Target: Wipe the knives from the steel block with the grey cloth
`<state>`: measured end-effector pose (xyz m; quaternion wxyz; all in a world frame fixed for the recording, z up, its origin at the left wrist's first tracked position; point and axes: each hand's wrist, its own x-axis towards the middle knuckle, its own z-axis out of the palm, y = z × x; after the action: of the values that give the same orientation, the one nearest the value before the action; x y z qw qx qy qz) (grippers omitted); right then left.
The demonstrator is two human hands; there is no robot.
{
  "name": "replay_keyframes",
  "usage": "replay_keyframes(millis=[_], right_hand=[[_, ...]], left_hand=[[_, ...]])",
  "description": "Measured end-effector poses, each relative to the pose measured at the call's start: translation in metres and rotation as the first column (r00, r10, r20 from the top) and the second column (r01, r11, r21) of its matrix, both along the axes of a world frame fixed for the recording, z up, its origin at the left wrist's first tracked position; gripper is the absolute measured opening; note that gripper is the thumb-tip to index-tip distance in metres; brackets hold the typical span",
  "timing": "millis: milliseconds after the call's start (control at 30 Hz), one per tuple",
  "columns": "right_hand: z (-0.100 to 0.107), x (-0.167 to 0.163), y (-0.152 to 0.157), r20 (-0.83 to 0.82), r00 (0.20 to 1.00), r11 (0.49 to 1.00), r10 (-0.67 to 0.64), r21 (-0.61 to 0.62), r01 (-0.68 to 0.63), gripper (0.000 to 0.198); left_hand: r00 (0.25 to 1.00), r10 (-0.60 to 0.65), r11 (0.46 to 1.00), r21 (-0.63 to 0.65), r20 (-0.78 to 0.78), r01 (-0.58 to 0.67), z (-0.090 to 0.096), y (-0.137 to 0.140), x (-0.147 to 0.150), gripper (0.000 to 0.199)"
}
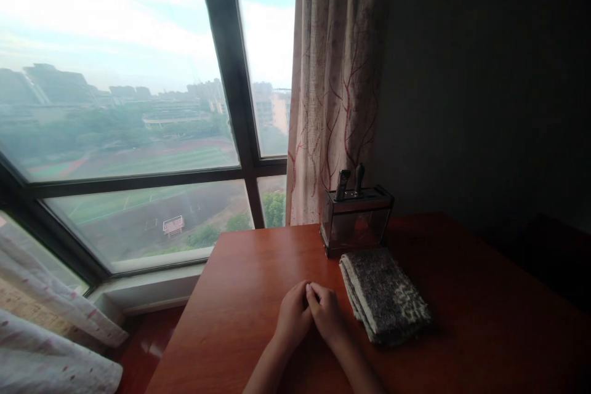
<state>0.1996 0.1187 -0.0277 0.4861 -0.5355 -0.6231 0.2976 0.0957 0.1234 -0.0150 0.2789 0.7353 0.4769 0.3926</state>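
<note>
My left hand [293, 315] and my right hand [325, 313] rest together on the reddish-brown wooden table [249, 271], near its front. Their fingers are curled inward and touch at the tips and thumbs. I see no object in either hand, though the undersides of the fingers are hidden. Just to the right of my right hand lies a folded dark grey cloth [383, 295] with a pale pattern at one corner; my hand is apart from it.
Behind the cloth stands a knife holder [355, 225] with clear sides and a dark frame; two dark handles [349, 181] stick up from it. A patterned curtain [337, 86] hangs behind. The table's left edge faces a large window [138, 172]. The right side is dark.
</note>
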Motion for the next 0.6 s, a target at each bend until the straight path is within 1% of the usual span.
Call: replay_keyframes(millis=[367, 600], right_hand=[[0.0024, 0.0006, -0.0006, 0.008, 1.0, 1.0, -0.004, 0.004, 0.004, 0.035], [0.0016, 0.0006, 0.0, 0.009, 1.0, 1.0, -0.015, 0.01, 0.015, 0.035]], left_hand=[[1.0, 0.001, 1.0, -0.009, 0.004, -0.001, -0.0011, 0.0002, -0.0015, 0.009], [1.0, 0.004, 1.0, -0.01, 0.012, -0.004, 0.0013, -0.0007, -0.0001, 0.009]])
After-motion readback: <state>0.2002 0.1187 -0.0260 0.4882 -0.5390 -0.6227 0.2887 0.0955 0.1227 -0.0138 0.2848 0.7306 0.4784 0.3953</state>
